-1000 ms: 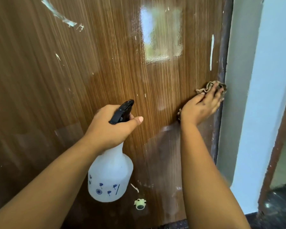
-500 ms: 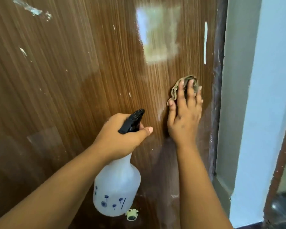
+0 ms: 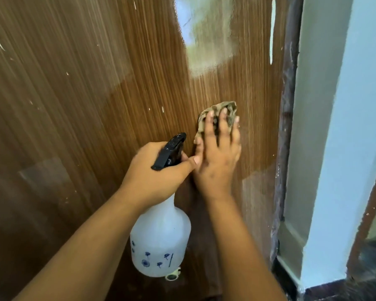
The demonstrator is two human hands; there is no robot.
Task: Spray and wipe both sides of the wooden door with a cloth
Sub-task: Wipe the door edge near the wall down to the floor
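1. One glossy wooden door [image 3: 96, 105] with vertical grain, one crumpled tan cloth [image 3: 218, 109], one spray bottle [image 3: 160, 242].
2. The right hand [image 3: 217, 157] presses the cloth flat on the door, fingers [image 3: 208, 124] spread and pointing up.
3. Just left of the cloth, the left hand [image 3: 156, 172] grips the upright translucent bottle's neck, its black trigger head [image 3: 169, 151] aimed at the door.

Daylight fills the scene, evenly bright. The glossy wooden door [image 3: 96, 105] carries a pale window reflection as glare near its upper right, with a duller matte band along its lower edge. The right hand [image 3: 217, 157] and its cloth [image 3: 224, 107] are smeared by motion blur. Wide-angle distortion bows the door's grain toward the left edge.
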